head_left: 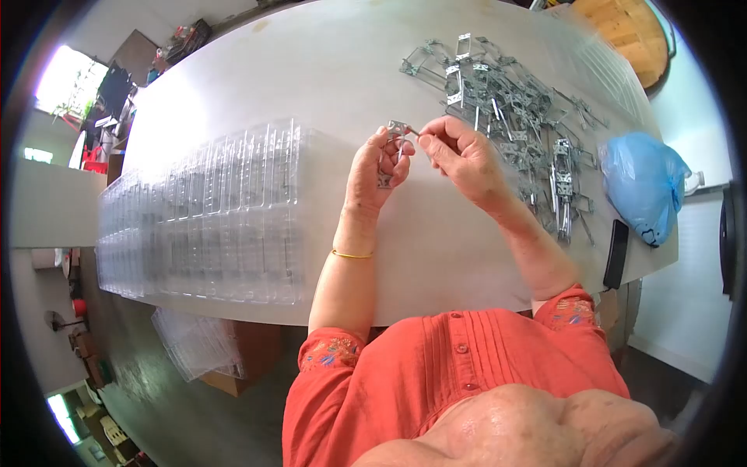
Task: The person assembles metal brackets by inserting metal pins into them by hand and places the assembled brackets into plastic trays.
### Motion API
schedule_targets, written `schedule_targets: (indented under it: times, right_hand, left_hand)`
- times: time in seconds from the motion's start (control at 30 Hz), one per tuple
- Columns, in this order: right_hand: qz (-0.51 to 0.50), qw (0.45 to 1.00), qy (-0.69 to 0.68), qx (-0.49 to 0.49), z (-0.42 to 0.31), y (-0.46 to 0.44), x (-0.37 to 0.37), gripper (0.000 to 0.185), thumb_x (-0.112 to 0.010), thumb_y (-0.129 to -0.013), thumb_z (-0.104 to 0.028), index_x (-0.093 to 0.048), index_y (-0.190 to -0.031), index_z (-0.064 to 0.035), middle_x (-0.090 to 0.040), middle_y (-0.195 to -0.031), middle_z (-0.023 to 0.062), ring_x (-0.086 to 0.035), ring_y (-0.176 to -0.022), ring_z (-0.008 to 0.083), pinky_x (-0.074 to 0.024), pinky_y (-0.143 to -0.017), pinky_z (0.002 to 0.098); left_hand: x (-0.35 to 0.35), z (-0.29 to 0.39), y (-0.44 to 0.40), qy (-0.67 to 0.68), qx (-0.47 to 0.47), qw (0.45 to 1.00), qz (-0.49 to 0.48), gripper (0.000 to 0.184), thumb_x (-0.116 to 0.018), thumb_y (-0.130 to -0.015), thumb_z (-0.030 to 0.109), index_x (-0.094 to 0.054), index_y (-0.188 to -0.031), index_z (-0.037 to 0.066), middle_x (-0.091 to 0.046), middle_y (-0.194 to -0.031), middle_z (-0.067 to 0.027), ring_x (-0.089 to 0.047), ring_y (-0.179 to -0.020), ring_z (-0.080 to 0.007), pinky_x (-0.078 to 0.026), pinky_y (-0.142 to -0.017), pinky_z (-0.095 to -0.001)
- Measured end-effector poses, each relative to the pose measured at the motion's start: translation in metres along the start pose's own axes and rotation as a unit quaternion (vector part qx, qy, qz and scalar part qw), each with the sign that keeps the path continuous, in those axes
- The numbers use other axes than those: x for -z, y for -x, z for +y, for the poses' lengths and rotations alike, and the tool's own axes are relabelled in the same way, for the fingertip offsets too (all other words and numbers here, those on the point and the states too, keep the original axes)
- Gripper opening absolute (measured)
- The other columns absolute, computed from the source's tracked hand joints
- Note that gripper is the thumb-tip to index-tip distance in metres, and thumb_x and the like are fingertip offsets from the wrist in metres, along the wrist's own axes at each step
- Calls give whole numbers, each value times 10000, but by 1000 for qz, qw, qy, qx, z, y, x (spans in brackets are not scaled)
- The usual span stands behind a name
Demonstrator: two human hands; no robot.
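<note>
My left hand [372, 173] is wrapped round a small silver metal bracket [384, 180], held upright above the table. Close to its right, my right hand [461, 158] pinches a thin reddish-brown piece [413, 131] between thumb and forefinger, at the bracket's upper end. Whether that piece is separate or part of the bracket is too small to tell. A tangled pile of similar metal brackets [498, 101] lies to the right, beyond my right hand. Clear plastic trays [202, 210] stand in rows on the left of the table.
The pale table [342, 62] spans the view. A blue plastic bag [644, 183] and a black phone [616, 254] lie at its right edge. Clear sheets rest at the back right, near a round wooden top [626, 35]. Below the left edge is a cardboard box [253, 354].
</note>
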State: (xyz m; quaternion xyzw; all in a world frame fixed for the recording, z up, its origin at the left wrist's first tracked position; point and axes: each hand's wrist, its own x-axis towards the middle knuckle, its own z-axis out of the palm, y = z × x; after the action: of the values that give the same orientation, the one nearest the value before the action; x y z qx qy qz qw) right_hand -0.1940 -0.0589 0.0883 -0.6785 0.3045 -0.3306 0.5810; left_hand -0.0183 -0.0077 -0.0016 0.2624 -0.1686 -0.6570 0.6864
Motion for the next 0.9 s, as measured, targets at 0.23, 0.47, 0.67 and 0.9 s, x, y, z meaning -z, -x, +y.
schedule_targets:
  times: [0.23, 0.47, 0.67, 0.9]
  right_hand:
    - [111, 963, 210, 125, 10, -26, -17, 53, -687, -952, -99, -668, -937, -52, -709, -813, 73, -656, -623, 161, -514, -577, 325]
    - [111, 944, 276, 143, 17, -28, -9, 54, -693, -932, -99, -659, -905, -66, -692, -804, 73, -692, -667, 218, -529, -588, 347]
    - [96, 953, 256, 133, 9, -25, -11, 75, -697, -931, -103, -653, -881, -69, -693, -804, 65, -698, -676, 227, -531, -593, 363]
    - [78, 940, 309, 124, 20, -24, -9, 62, -655, -963, -126, -649, -921, -81, -727, -793, 58, -720, -691, 246, -540, -599, 376]
  left_hand:
    - [3, 3, 1, -22, -15, 1000, 1, 344, -476, -1100, 324, -610, -1179, 17, -690, -944, -116, -520, -548, -122, -350, -425, -225]
    - [0, 1, -1, -51, -16, 998, -17, 375, -489, -1094, 343, -615, -1191, 4, -678, -942, -113, -512, -556, -106, -350, -436, -217]
    - [-2, 1, 0, -70, -18, 997, -17, 372, -510, -1087, 345, -614, -1177, -1, -661, -943, -109, -513, -580, -103, -348, -438, -216]
    - [-2, -1, 0, -93, -32, 995, -11, 344, -515, -1088, 331, -614, -1158, 10, -653, -936, -93, -507, -577, -101, -341, -438, -212]
